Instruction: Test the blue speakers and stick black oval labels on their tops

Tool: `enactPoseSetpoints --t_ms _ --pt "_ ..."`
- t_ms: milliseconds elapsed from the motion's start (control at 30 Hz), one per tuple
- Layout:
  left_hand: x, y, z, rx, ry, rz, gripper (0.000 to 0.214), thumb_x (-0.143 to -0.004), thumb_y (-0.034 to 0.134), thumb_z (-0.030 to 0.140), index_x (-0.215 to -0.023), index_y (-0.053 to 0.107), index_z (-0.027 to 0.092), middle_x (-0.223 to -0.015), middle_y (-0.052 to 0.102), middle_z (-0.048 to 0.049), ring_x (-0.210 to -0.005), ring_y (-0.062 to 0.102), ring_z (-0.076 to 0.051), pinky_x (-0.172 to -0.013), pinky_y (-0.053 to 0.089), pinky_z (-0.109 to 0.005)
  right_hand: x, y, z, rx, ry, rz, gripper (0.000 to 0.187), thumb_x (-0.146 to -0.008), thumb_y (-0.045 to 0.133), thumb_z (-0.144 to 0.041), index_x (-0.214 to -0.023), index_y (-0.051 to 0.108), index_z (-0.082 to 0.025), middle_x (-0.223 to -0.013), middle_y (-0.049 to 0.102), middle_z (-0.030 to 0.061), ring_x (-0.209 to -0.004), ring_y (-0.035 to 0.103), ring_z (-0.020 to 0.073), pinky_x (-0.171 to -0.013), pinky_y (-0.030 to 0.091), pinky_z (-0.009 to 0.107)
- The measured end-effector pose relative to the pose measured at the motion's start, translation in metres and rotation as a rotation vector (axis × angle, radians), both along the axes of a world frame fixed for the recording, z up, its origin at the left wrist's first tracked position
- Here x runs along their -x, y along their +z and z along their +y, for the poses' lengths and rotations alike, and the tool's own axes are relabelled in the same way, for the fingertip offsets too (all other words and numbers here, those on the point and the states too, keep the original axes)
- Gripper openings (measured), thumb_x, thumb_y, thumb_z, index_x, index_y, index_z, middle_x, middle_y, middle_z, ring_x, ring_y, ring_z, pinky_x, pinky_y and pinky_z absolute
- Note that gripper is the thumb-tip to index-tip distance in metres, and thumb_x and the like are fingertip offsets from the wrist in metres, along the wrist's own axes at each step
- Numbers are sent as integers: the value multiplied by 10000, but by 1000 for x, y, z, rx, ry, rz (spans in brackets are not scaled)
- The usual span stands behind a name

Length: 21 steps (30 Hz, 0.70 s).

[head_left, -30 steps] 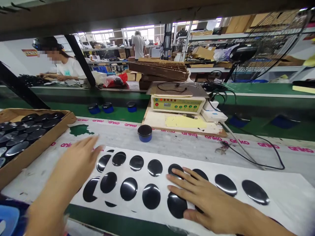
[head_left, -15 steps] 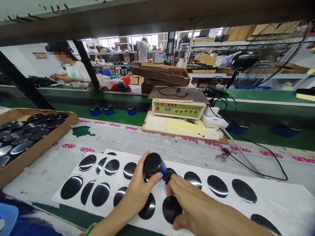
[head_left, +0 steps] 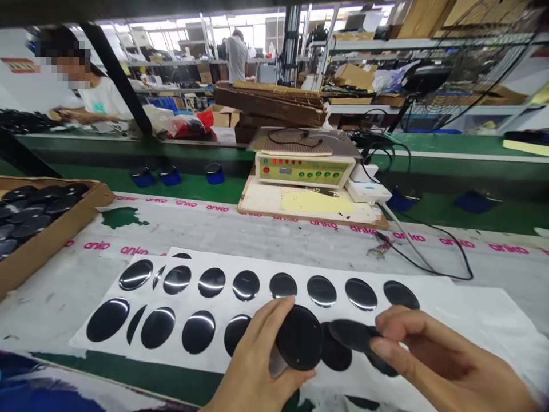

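Note:
My left hand (head_left: 255, 357) grips a short round part with a black top (head_left: 300, 339), its flat face turned up toward me. Between the thumb and fingers of my right hand (head_left: 446, 357), the edge of a thin black round sticker (head_left: 349, 333) is pinched. This sticker is tilted and apart from the sheet, just right of the round part, with a small gap between them. Below both hands lies a white sticker sheet (head_left: 189, 302) with rows of glossy black discs. Another sheet shows under its left end.
A cardboard box (head_left: 51, 243) of black round pieces stands at left. Several blue, black-topped parts (head_left: 214, 174) sit on the green strip behind. A control box (head_left: 304, 170) with lit buttons stands mid-back, a cable (head_left: 467, 252) trailing right. Two people (head_left: 100, 100) are in the background.
My right hand has lifted a black sticker off the sheet and moved right. My left hand has moved right and down, turning the part's black face toward me. The view has shifted.

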<state>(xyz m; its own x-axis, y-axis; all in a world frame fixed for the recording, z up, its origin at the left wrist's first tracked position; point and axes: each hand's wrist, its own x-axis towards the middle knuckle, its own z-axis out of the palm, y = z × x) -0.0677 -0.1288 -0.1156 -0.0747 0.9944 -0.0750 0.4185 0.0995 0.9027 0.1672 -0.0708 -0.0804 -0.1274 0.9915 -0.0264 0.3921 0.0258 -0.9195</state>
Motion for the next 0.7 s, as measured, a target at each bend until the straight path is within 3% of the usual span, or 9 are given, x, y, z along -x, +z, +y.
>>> enactPoseSetpoints --t_ms 167,367,700 --pt "-11 -8 -5 128 64 -124 937 -652 769 217 -1425 266 382 -1346 556 6 -1248 513 -266 -1050 420 -459 30 -15 -11 164 -10 243 291 -752 676 -476 -674 573 -214 -818 552 35 -692 531 163 -552 483 224" --pt "-11 -10 -4 92 73 -161 898 -675 775 237 -1405 283 408 -1327 570 36 -1253 509 -230 -1080 383 -437 64 -28 -18 313 -24 449 288 -780 669 -456 -692 562 -204 -971 483 35 -849 488 168 -681 463 233" --pt "-11 -10 -5 55 64 -142 887 -679 781 226 -1400 301 413 -1332 570 32 -1265 503 -242 -1061 412 -425 71 -31 -19 298 -28 430 291 -788 677 -422 -676 525 -200 -950 462 20 -853 482 165 -703 434 247"
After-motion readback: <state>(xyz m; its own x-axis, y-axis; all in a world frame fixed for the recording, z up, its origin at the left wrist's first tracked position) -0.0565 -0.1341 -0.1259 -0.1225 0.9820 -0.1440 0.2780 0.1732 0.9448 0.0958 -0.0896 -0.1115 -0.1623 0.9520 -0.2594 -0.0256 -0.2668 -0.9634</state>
